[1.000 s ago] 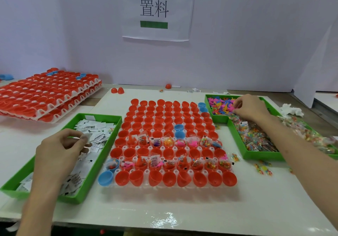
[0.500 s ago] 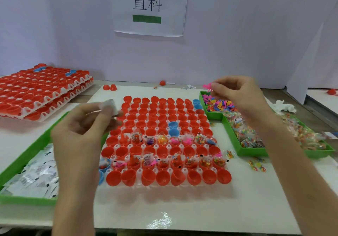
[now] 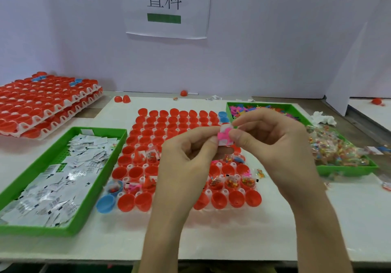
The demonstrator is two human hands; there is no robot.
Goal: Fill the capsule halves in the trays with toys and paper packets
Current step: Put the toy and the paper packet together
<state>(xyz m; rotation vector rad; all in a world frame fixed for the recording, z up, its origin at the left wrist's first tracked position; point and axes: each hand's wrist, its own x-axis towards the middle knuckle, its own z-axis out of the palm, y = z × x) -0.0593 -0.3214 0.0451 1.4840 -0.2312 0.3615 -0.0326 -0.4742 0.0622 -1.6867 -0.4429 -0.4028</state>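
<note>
Pink toy [image 3: 223, 135] & paper packet [image 3: 225, 143] pinched together by L hand [image 3: 186, 158] and R hand [image 3: 275, 143], held over empty capsule halves [image 3: 228, 169].

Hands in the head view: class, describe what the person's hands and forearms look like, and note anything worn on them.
Both the left hand and the right hand are bare: no gloves, rings or watch show. The nails that can be seen look short and unpainted. The left forearm and the right forearm are uncovered down to the picture's lower edge, with no sleeve, cuff or wristband in view.
</note>
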